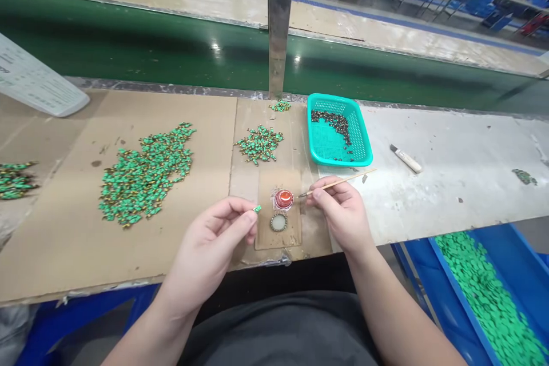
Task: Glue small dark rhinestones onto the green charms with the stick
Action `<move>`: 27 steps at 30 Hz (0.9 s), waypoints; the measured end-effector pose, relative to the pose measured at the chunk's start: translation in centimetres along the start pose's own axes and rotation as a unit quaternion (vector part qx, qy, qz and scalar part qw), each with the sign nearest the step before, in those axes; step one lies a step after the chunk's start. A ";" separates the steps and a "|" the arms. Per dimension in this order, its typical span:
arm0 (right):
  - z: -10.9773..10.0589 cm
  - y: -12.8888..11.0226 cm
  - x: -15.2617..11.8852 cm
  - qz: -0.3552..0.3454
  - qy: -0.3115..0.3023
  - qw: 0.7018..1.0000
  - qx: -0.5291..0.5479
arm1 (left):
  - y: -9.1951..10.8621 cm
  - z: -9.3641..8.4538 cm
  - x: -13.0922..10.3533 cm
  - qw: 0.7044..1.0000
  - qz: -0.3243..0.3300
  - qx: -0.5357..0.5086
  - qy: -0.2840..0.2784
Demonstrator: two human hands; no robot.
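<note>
At the left edge of the frame, a small heap of green-and-brown pieces (17, 182) is lying on brown cardboard (206, 126); a larger green-and-gold heap (146, 174) is spreading to its right. At lower centre, the left hand (218, 234) is pinching one tiny bright-green piece (257, 208) between thumb and forefinger, the other fingers curling in. Above it, a smaller green-and-brown heap (259, 144) is resting. At centre, a round, glossy red pool of liquid (283, 199) is sitting above a ribbed, pale-centred round cap (279, 222). Right of centre, the right hand (343, 214) is closing its fingertips around a thin wooden-handled brush (330, 186), its tip pointing left, just beside the red. Behind it, a turquoise plastic basket (315, 143) is holding small dark pieces (332, 121).

An overloaded brush could drip or smear red; a loose pinch could drop the tiny piece, and a careless wrist could knock the liquid.
</note>
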State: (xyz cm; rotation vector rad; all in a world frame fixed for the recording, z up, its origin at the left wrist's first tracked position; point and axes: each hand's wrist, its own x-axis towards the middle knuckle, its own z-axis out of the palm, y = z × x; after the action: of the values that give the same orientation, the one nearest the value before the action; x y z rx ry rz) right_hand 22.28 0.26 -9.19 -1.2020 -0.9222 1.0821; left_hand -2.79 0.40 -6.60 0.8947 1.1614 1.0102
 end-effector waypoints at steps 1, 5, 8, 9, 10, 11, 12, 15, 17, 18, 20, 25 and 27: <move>0.1 0.0 0.0 -0.002 0.004 1.000 -0.004 | 0.1 0.1 0.0 1.000 -0.004 -0.001 -0.005; 0.2 0.0 -0.3 -0.007 0.009 1.000 -0.028 | 0.3 0.1 -0.1 1.000 -0.010 -0.002 -0.012; 0.4 -0.2 -0.3 -0.008 0.005 0.999 -0.041 | 0.3 -0.1 -0.4 1.000 -0.008 -0.002 -0.016; 0.4 -0.2 -0.3 -0.008 0.004 0.999 -0.043 | 0.3 -0.1 -0.4 1.000 -0.007 -0.001 -0.017; 0.5 -0.2 -0.3 -0.009 0.004 0.999 -0.044 | 0.3 -0.1 -0.5 1.000 -0.006 0.001 -0.018; 0.5 -0.3 -0.3 -0.009 0.005 0.999 -0.045 | 0.3 -0.1 -0.6 1.000 -0.005 0.001 -0.020; 0.6 -0.3 -0.3 -0.009 0.006 0.999 -0.045 | 0.4 0.0 -0.6 1.000 -0.006 0.001 -0.020; 0.6 -0.3 -0.3 -0.007 0.008 0.999 -0.043 | 0.6 0.2 -0.7 1.000 -0.015 -0.008 -0.019; 0.6 -0.3 -0.3 -0.004 0.008 0.999 -0.039 | 0.8 0.3 -0.8 0.999 -0.027 -0.019 -0.015; 0.5 -0.2 -0.3 -0.002 0.008 0.999 -0.037 | 0.8 0.3 -0.8 0.999 -0.033 -0.026 -0.012; 0.4 -0.1 -0.3 0.001 0.007 1.000 -0.029 | 1.0 0.4 -0.8 0.998 -0.043 -0.039 -0.011; 0.3 0.0 -0.2 0.002 0.008 1.000 -0.011 | 1.1 0.5 -0.7 0.997 -0.046 -0.059 -0.021; 0.3 -0.4 -0.4 -0.001 0.007 1.000 -0.007 | 1.1 0.6 -0.9 0.997 -0.048 -0.063 -0.019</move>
State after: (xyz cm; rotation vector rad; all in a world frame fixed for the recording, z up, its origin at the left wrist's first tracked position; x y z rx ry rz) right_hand 21.92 -0.05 -8.74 -1.2181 -0.9201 1.0655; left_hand -2.50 -0.12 -5.19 0.7478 1.0854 0.9730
